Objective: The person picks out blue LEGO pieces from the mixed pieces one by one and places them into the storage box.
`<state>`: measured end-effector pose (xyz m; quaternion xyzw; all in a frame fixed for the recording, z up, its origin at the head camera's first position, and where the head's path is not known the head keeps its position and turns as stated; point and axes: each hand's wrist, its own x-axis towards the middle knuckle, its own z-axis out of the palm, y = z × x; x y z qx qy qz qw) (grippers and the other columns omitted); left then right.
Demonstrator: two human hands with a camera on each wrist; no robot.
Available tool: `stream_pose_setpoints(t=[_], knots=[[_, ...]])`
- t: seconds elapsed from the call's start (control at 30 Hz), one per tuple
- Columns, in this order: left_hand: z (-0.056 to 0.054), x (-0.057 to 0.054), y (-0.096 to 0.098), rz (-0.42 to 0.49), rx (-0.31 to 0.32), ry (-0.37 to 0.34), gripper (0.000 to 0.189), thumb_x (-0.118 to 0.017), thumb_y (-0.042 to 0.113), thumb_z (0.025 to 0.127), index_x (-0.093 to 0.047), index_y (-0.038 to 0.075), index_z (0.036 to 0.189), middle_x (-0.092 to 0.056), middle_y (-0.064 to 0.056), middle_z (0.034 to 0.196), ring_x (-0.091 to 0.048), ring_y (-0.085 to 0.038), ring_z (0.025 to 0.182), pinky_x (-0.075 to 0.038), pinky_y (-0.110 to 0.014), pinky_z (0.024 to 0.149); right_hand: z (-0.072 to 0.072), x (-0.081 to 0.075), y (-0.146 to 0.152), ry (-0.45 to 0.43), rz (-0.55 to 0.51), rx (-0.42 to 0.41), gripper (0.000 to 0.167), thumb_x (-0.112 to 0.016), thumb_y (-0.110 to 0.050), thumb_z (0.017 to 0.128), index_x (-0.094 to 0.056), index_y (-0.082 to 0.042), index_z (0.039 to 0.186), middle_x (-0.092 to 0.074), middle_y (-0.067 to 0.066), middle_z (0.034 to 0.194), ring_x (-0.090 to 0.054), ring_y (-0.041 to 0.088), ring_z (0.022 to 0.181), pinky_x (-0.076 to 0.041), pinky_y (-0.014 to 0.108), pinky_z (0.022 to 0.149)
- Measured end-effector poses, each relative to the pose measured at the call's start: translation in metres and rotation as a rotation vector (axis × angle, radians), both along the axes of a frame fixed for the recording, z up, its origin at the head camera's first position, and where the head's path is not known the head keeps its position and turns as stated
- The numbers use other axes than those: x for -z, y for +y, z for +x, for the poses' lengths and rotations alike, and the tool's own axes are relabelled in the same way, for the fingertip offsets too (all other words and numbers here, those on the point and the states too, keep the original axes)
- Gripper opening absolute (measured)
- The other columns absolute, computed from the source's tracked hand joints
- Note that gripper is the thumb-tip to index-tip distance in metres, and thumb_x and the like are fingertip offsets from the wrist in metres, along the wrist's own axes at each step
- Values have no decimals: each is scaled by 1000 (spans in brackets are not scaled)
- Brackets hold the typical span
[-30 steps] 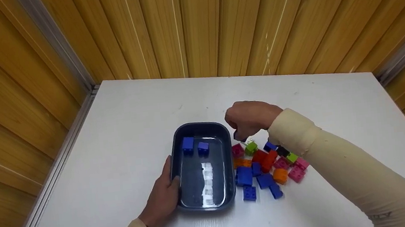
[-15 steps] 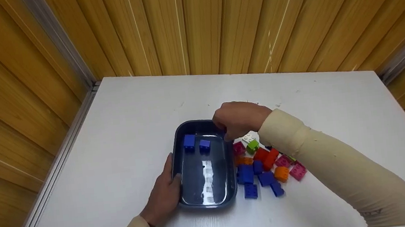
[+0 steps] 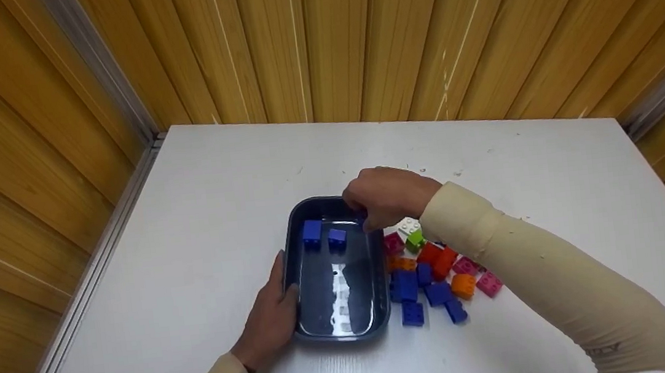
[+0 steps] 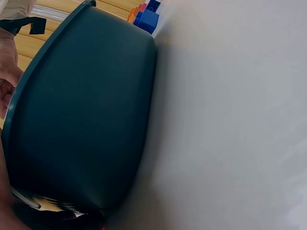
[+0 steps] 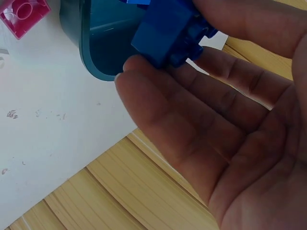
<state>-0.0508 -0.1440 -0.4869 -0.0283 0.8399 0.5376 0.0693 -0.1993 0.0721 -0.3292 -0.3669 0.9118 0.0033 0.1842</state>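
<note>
My left hand (image 3: 269, 317) grips a dark blue plastic tub (image 3: 320, 317) by its left side, thumb over the rim. Inside, toward the far end, lie a larger blue building brick (image 3: 312, 230) and a smaller one (image 3: 337, 238). Over the tub's far right corner, my right hand (image 3: 392, 194) pinches another blue building brick (image 5: 168, 31) between thumb and fingers, its studs toward the palm in the right wrist view. The head view mostly hides that brick behind the hand. The left wrist view shows the tub's outer wall (image 4: 86, 105).
A loose heap of building bricks lies against the tub's right side: several blue ones (image 3: 405, 285), red (image 3: 444, 263), orange (image 3: 463, 285), pink (image 3: 490, 283), green (image 3: 415, 240) and white (image 3: 409, 226). Wood-patterned panels (image 3: 329, 38) stand behind the white table (image 3: 233, 178).
My right hand has moved left from beside the tub to over its far right corner, carrying the blue brick. The left hand still holds the tub.
</note>
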Motion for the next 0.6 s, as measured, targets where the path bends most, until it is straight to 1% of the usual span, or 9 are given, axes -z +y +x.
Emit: stream_pose_setpoints(t=[0.2,0.33,0.37,0.4,0.47,0.5,0.53,0.6], knots=[[0,-1,0,7,3,9,67,-38,12,109,-7,6,168,-20,-15,174,-18,-32,162,-17,-55,131,-2,8,1,20,-23,10,30,-86,-23,86,-78,-11,112,-78,5,95,-69,21,80,-63,39,81],[0,-2,1,2,1,2,67,-37,13,109,-7,7,168,-19,-15,174,-17,-31,162,-17,-54,131,-2,15,2,49,-45,11,33,-86,-21,85,-77,-10,115,-78,7,97,-69,22,83,-63,40,85],[0,-3,0,-1,-1,1,67,-37,13,109,-7,7,168,-19,-15,174,-17,-31,162,-17,-54,131,-2,17,2,58,-50,7,34,-87,-21,85,-77,-10,116,-79,7,98,-70,23,85,-61,41,89],[0,-3,0,-6,-3,-1,67,-37,13,109,-7,7,168,-19,-15,174,-17,-31,162,-17,-53,131,-2,19,2,68,-54,1,35,-87,-21,85,-77,-10,116,-79,7,99,-71,24,87,-59,45,97],[1,-3,0,-13,-7,0,67,-37,13,109,-8,7,168,-19,-15,174,-18,-31,162,-17,-53,131,-2,23,1,84,-60,-8,36,-87,-21,84,-77,-11,118,-80,7,99,-72,25,92,-48,56,112],[1,-3,0,-14,-8,-1,67,-37,14,109,-8,7,168,-19,-14,174,-18,-31,162,-17,-53,131,-3,26,1,88,-62,-9,37,-87,-21,84,-77,-11,118,-80,7,99,-73,25,94,-41,61,118],[1,-3,0,-17,-10,-1,67,-37,14,109,-8,7,168,-19,-14,174,-18,-31,162,-17,-53,131,-3,28,1,92,-61,-10,37,-87,-21,84,-77,-11,118,-80,7,99,-73,26,97,-32,66,122],[2,-2,0,-17,-12,-1,67,-38,14,108,-9,7,168,-20,-14,174,-18,-31,162,-17,-53,131,-3,33,0,97,-57,-10,37,-86,-20,84,-77,-11,118,-80,6,99,-73,26,101,-17,74,124]])
